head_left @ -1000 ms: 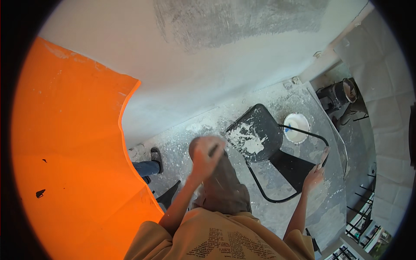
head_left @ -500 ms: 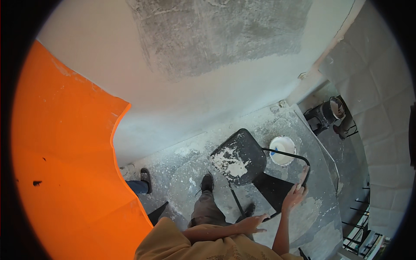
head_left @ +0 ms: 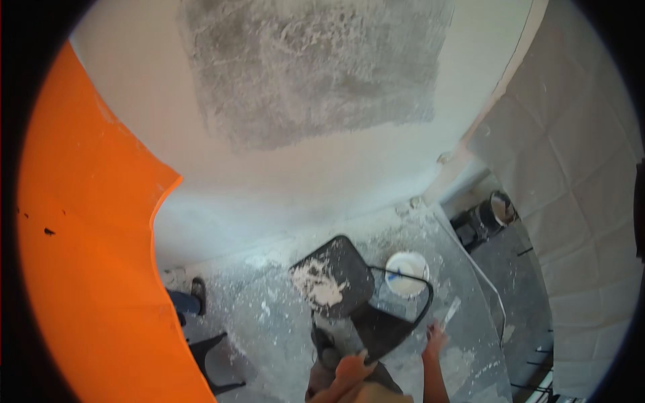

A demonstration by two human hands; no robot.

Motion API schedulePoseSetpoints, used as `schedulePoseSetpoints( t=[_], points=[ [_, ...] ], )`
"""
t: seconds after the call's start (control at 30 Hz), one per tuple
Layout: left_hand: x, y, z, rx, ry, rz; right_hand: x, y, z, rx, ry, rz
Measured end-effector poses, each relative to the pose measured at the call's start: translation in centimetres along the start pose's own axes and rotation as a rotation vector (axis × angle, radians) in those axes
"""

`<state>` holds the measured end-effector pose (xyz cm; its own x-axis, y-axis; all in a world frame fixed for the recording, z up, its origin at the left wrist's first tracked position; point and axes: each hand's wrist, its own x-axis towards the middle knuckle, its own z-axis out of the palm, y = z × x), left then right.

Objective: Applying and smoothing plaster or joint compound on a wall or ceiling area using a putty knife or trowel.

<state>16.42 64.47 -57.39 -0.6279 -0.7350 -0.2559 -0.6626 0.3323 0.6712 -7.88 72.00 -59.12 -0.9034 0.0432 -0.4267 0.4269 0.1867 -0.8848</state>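
Observation:
A black chair [head_left: 344,269] stands before me, its seat splashed with white plaster and its curved back frame toward me. At the near end of that back, my left hand [head_left: 351,373] is closed on the chair, with some fingers hidden. My right hand [head_left: 435,341] is apart from the chair, to the right of its frame. It grips a putty knife [head_left: 451,311] whose pale blade points away from me. Just beyond the chair's frame is a white bucket [head_left: 406,287] with something blue inside.
Ahead rises a white wall [head_left: 295,181] with a rough grey patch [head_left: 316,74]. An orange sheet [head_left: 101,248] hangs left, with another person's shoe [head_left: 198,295] beside it. A grey sheet [head_left: 584,201] hangs right. Dark buckets [head_left: 480,221] stand by the wall; a cable [head_left: 494,285] crosses the floor.
My right hand has come off the chair's frame, still with the putty knife. My left hand stays at the chair's back. The view has tilted up toward the wall.

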Motion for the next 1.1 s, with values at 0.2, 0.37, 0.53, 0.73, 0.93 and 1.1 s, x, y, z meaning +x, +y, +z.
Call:
schedulePoseSetpoints(
  t=[0.2,0.37,0.53,0.73,0.93,1.1],
  points=[
    [-0.6,3.1,-3.4,-0.101,-0.215,-0.326,13.4,5.5,-2.4,-0.073,-0.204,0.251],
    [0.7,6.8,-6.4,0.093,-0.245,-0.469,29.0,12.9,0.6,-0.392,-0.434,0.156],
    [6.2,14.3,-4.8,0.061,-0.264,-0.526,46.8,22.5,8.7,-0.877,-0.767,0.419],
    [5.5,13.1,1.4,0.128,-0.007,-0.55,51.6,22.9,24.0,-0.846,-0.936,0.13],
    [8.2,15.5,-1.1,0.087,-0.164,-0.737,52.0,23.7,25.3,-0.863,-0.976,-0.063],
    [7.8,14.6,-1.0,0.095,-0.137,-0.676,51.9,24.4,26.2,-0.844,-0.97,-0.233]
  ],
)
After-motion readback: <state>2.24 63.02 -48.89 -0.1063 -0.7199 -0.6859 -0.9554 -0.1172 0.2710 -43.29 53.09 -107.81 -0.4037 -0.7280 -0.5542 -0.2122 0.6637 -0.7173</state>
